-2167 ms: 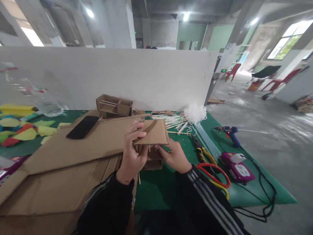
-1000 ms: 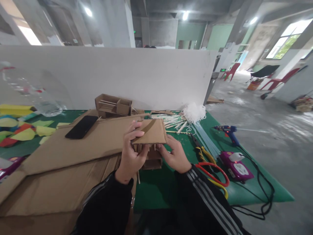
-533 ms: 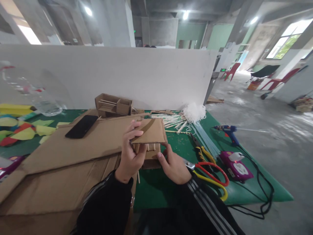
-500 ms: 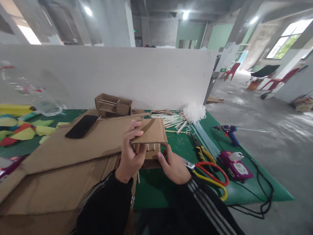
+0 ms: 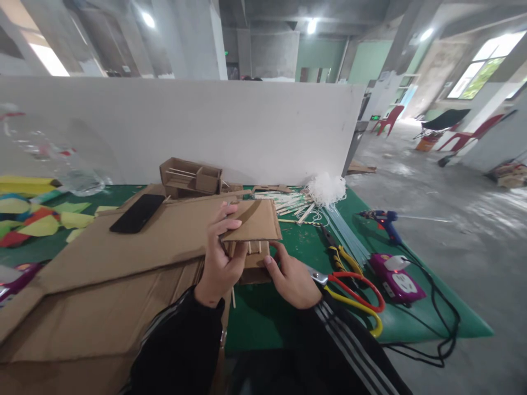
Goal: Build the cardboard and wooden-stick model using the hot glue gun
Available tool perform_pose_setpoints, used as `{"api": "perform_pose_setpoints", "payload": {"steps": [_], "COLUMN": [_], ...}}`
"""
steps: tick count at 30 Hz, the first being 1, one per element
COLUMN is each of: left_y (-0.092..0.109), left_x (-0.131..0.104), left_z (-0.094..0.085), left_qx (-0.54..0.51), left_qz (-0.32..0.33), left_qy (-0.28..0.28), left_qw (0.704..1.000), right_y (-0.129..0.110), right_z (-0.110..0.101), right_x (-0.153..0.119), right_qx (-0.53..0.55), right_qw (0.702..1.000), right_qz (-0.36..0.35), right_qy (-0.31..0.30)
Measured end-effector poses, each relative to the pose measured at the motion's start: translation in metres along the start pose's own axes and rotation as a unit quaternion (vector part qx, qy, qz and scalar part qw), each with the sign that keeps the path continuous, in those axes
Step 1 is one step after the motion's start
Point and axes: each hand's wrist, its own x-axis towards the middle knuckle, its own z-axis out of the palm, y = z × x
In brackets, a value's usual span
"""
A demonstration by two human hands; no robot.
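Note:
A small cardboard piece (image 5: 256, 219) with a flat top panel is between my two hands. Thin sticks (image 5: 254, 247) stand side by side below the panel's front edge, above a lower cardboard part. My left hand (image 5: 221, 255) grips the left side, fingers on the top panel and thumb beneath its edge. My right hand (image 5: 294, 278) pinches the lower right corner with thumb and forefinger. Scissors (image 5: 349, 291) with red and yellow handles lie beside my right wrist.
Large cardboard sheets (image 5: 123, 258) cover the left, with a black phone (image 5: 138, 213) on them. Behind stands a cardboard box (image 5: 191, 176). On the right are pliers (image 5: 343, 255), glue sticks (image 5: 348, 236), a glue gun (image 5: 382, 219) and a purple power strip (image 5: 397, 278) with black cable.

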Motion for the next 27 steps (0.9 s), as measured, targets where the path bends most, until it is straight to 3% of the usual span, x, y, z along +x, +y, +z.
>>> {"api": "perform_pose_setpoints", "payload": {"steps": [27], "left_y": [-0.0005], "left_x": [-0.0027], "left_z": [0.005], "left_qx": [0.036], "left_qz": [-0.011], "left_qy": [0.014], "left_qw": [0.999], "right_y": [0.0003], "right_z": [-0.0009], "right_x": [-0.0011], "right_qx": [0.005], "right_qw": [1.0], "right_qz": [0.005], "right_qy": [-0.001]}}
